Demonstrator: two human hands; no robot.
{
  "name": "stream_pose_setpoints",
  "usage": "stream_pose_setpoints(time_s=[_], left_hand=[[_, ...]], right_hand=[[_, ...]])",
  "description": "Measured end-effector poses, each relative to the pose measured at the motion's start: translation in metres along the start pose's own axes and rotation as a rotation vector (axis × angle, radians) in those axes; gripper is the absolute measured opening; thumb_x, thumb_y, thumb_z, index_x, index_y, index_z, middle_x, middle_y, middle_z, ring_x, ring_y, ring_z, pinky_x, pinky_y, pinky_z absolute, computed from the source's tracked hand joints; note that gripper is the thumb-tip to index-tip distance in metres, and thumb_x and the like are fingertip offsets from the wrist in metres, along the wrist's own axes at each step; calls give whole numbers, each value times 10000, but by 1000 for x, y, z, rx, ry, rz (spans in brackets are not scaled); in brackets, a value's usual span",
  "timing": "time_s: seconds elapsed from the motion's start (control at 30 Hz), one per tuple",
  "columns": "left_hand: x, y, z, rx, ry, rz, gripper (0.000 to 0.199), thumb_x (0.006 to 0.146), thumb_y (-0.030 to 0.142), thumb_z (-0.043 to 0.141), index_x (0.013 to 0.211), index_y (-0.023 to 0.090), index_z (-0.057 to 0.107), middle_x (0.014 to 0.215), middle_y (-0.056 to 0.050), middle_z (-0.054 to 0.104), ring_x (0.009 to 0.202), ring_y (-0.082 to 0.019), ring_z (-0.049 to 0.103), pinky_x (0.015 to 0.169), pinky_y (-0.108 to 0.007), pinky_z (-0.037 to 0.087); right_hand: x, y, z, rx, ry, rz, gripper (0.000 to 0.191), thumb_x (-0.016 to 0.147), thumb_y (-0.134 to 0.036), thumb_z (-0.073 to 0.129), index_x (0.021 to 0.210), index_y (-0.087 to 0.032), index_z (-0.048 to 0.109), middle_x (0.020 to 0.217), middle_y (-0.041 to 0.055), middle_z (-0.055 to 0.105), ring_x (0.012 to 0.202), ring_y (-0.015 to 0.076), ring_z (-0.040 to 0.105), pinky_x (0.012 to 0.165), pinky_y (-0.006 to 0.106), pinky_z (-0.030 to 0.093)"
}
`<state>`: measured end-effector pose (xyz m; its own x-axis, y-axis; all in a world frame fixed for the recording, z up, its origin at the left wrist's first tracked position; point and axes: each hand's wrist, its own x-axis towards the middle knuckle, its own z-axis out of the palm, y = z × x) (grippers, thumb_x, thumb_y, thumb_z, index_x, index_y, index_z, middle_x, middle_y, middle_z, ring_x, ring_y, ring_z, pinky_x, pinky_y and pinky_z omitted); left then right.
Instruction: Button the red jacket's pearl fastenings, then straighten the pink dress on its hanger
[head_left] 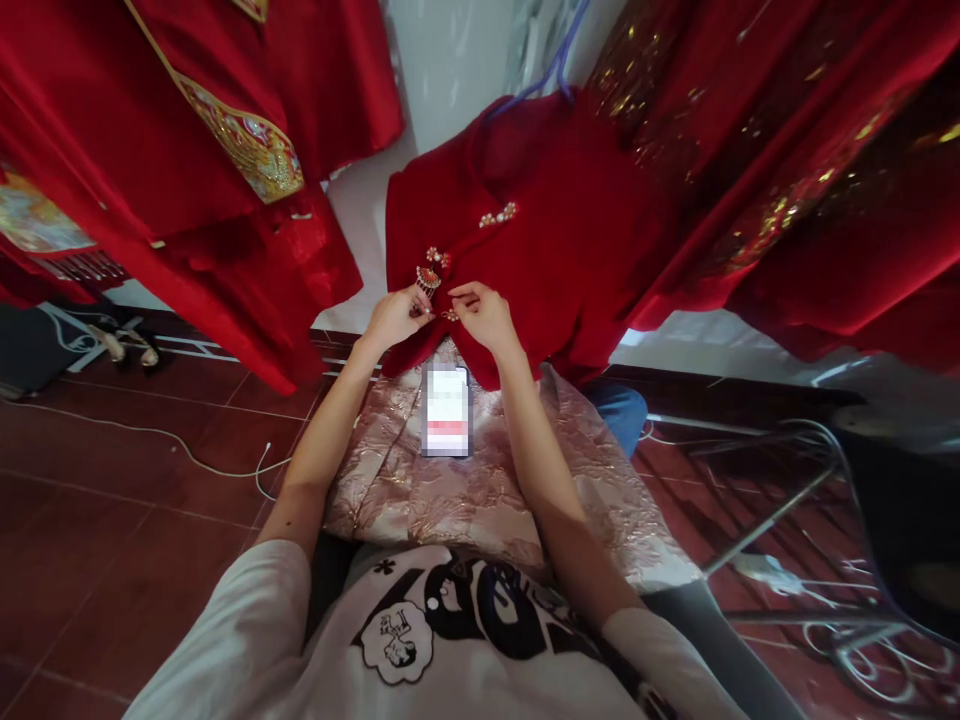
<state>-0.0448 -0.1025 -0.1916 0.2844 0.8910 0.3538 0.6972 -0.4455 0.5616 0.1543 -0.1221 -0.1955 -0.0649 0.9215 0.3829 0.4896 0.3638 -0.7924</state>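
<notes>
Your fringed ornament (428, 280) is on the front of the red garment (555, 240), beside your left hand (403, 316). Its fringe points down toward your fingers, and its rounded, fan-like part spreads across above this fringe. Its upper end is near the flower ornament (438, 257). It looks gold in colour, with a red middle and thin pale strands.

The fingers of your left hand are drawn nearly together at the lower end of the fringe; I cannot tell if they have hold of it or of the cloth. Your right hand (484, 316) has its fingers bent, with only a small opening, at the small ornament (451, 315). It is close to the fingertips, but whether they grip it, I cannot tell.

Higher on the garment, the pearly ornament (498, 215) lies slanted, with its right end higher. Below your hands, the lit phone (447, 410) rests upon the shiny pink patterned cloth (465, 505), its long side pointing away from you.
</notes>
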Motion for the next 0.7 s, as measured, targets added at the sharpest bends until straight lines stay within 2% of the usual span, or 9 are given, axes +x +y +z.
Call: stream_pose_setpoints(time_s=[0.13,0.27,0.37,0.57,0.7], left_hand=[[0,2,3,-84,-33,29,147,780,163,799,843,196,671,865,-23,760,775,-181,697,736,-265,488],[1,1,7,-183,-108,10,103,756,161,768,797,199,681,751,-2,719,721,-159,685,699,-243,500],[3,-1,8,-290,-164,-38,128,728,169,787,781,191,673,702,4,692,671,-140,671,681,-236,522],[4,-1,5,-512,-252,-195,166,706,152,855,830,170,746,757,-47,746,686,-163,735,727,-307,633],[3,4,2,-556,-241,-237,170,668,99,859,789,155,754,799,-77,784,768,-189,781,755,-312,661]], right_hand=[[-19,12,13,-93,80,106,253,901,-156,706,1154,-148,700,1004,106,735,923,240,711,994,440,605],[-24,17,20,-45,109,106,157,872,-183,750,958,-205,620,963,74,698,888,225,680,952,414,603],[-25,16,18,3,131,57,200,857,-183,749,871,-226,554,1021,71,702,838,189,671,909,372,611],[-29,12,8,182,116,73,208,874,-217,746,914,-236,542,973,37,747,850,179,738,843,316,631],[-30,10,3,224,8,30,100,889,-203,730,887,-222,632,969,35,790,891,200,783,899,350,651]])
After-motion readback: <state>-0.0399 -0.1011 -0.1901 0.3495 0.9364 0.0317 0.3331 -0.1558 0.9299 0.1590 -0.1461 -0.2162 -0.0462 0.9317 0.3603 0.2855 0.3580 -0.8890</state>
